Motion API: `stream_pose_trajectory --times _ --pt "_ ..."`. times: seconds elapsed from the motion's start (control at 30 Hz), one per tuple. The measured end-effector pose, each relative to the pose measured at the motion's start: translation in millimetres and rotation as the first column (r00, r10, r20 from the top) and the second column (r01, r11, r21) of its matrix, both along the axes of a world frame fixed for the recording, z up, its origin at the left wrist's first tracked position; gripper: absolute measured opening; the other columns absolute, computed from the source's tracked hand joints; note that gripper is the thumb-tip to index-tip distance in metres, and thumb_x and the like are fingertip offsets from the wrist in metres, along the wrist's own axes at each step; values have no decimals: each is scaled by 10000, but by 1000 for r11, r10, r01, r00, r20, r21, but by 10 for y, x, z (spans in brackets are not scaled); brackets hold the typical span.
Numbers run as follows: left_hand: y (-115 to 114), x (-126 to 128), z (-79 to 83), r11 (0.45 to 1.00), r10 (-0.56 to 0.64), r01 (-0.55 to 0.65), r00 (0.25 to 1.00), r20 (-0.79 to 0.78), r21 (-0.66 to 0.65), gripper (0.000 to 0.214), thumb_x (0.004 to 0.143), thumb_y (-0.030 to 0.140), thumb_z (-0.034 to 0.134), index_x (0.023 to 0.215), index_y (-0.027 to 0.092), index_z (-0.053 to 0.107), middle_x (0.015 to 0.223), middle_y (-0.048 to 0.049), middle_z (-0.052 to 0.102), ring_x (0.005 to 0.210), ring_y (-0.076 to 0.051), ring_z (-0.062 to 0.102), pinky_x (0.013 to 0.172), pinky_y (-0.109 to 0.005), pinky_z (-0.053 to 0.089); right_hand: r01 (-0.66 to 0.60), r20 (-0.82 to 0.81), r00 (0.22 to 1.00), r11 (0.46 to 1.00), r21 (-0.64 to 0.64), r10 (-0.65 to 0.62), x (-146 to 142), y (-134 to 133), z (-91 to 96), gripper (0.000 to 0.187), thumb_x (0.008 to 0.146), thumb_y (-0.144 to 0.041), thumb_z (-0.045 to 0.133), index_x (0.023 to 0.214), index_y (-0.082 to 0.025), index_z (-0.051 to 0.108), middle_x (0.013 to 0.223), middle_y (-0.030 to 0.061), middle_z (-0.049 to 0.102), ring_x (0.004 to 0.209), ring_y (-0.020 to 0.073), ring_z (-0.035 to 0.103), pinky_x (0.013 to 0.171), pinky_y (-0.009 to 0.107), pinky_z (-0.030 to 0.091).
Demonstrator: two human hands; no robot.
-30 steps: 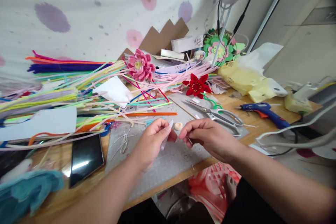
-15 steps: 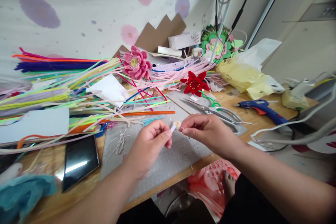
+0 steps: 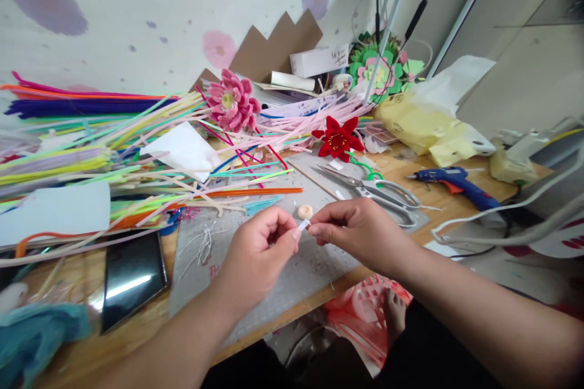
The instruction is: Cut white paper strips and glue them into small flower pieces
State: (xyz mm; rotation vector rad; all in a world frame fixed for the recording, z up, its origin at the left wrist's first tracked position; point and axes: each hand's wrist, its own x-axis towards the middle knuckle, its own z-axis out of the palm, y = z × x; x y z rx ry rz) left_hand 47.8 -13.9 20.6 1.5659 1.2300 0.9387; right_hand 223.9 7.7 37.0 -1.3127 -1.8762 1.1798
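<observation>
Two bare hands, one small white strip between

Left hand: forearm rising from the lower left, wrist roughly straight, back of hand upward, fingers curled. Grip closed, thumb against forefinger, pinching the strip; a short end projects toward the right.

Right hand: forearm reaching in from the lower right, hand pointing left. Grip closed, thumb and forefinger together at the strip's projecting end; whether they pinch the strip itself or something finer is too small to tell.

Just beyond the two grips: one pale ring-shaped roll, on a grey mat that lies beneath both hands on the wooden surface.

Beyond the right grip: one pair of scissors, slightly parted, grey handles near the hand; one thin stick; farther off, one red flower with a green stem.

Well to the right of the right grip: one blue glue gun.

Left of the left grip: one tangle of thin white strands; farther left, one glossy black panel.

Beyond and left: coloured fuzzy stems, in bundles; one pink flower.
</observation>
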Motion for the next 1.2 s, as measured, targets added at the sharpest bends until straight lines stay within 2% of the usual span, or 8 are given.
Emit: stream_pose_trajectory --times 0.23,0.57,0.73,0.9,1.2 --pt "-6 -4 -7 998 2 3 997 -77 67 142 841 244 539 703 209 539 601 47 510 577 -118 456 549 -246 359 -12 -7 1000 1000 4 12 5 0 -15 115 772 -219 645 705 -165 721 593 -10 651 537 97 515 527 213 392" --pt "-8 -10 11 998 -39 40 999 -25 48 110 841 225 548 739 213 587 608 43 560 585 -117 508 568 -242 384 -24 -79 997 999 23 25 2 -8 -18 98 754 -207 631 683 -164 683 570 -28 582 531 88 471 510 203 373" --pt "-8 -16 -18 996 -68 69 997 -21 54 90 848 258 556 787 209 602 659 22 600 627 -134 545 599 -255 416 -25 -47 999 998 59 28 10 -24 -13 122 764 -229 616 682 -157 672 579 -25 570 547 93 478 520 205 383" --pt "-29 -25 -3 994 -56 58 998 -23 96 59 837 264 583 841 215 616 706 20 611 647 -131 556 604 -245 428 -43 -10 999 995 86 44 13 -49 -2 100 761 -176 605 700 -152 680 612 -19 616 576 98 525 550 201 404" --pt "-24 -14 -2 987 -40 55 994 -102 150 87 854 240 547 783 207 584 677 19 585 632 -135 551 596 -255 435 -53 52 998 986 157 46 -41 -83 -1 132 746 -151 582 698 -177 703 607 -21 639 572 106 559 551 210 400"
